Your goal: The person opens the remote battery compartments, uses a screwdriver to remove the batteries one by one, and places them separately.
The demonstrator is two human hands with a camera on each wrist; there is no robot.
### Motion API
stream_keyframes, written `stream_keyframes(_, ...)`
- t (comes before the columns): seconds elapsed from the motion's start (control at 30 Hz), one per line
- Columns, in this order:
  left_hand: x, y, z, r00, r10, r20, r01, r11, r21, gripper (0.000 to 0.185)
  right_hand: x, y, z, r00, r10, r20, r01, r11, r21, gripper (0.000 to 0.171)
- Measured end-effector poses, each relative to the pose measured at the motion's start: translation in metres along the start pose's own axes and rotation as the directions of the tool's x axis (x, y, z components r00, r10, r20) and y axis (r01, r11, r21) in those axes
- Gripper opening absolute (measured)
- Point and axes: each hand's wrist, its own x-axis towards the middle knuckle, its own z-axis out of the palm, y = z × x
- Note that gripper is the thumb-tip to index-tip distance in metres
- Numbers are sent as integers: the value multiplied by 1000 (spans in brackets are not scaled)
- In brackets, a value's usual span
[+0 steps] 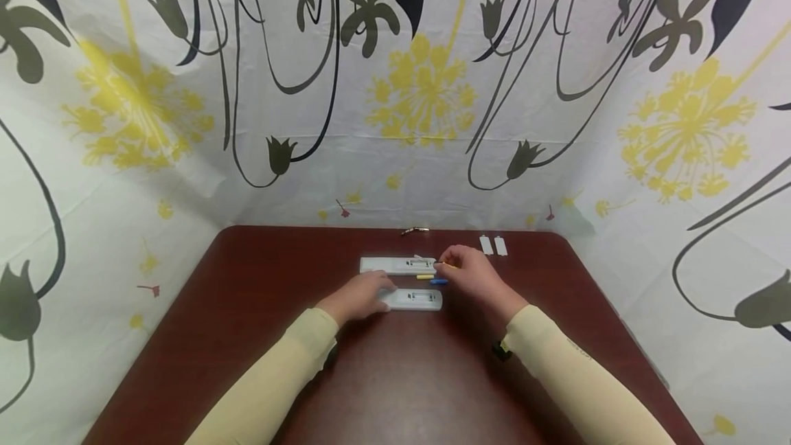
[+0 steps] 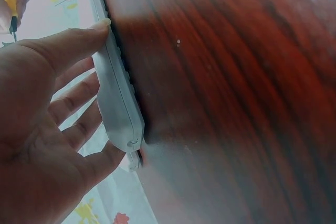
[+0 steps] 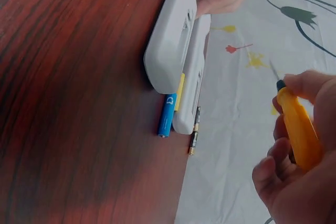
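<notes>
My left hand (image 1: 363,296) holds the left end of the nearer white remote control (image 1: 417,299), which lies face down with its battery compartment uncovered. In the left wrist view the thumb lies along one edge of that remote (image 2: 118,98) and the fingers are at its far side and end. My right hand (image 1: 472,277) grips a yellow screwdriver (image 3: 298,127), its thin tip clear of the remotes in the right wrist view. Behind lies a second white remote (image 1: 386,266), also uncovered. A yellow battery (image 1: 425,277) and a blue battery (image 1: 439,281) lie between the remotes.
Two white battery covers (image 1: 493,246) lie side by side at the back right of the dark red table (image 1: 278,259). Small dark and gold batteries (image 1: 415,231) sit by the back edge. A patterned cloth (image 1: 395,177) hangs behind and beside the table.
</notes>
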Motion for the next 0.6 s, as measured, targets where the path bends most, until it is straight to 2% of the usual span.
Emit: stream_keyframes(0.6,0,0,2,1000,-2,-6,2,1000,6,39,-2,-7,5,993,-28,-116,8,986,-165,14)
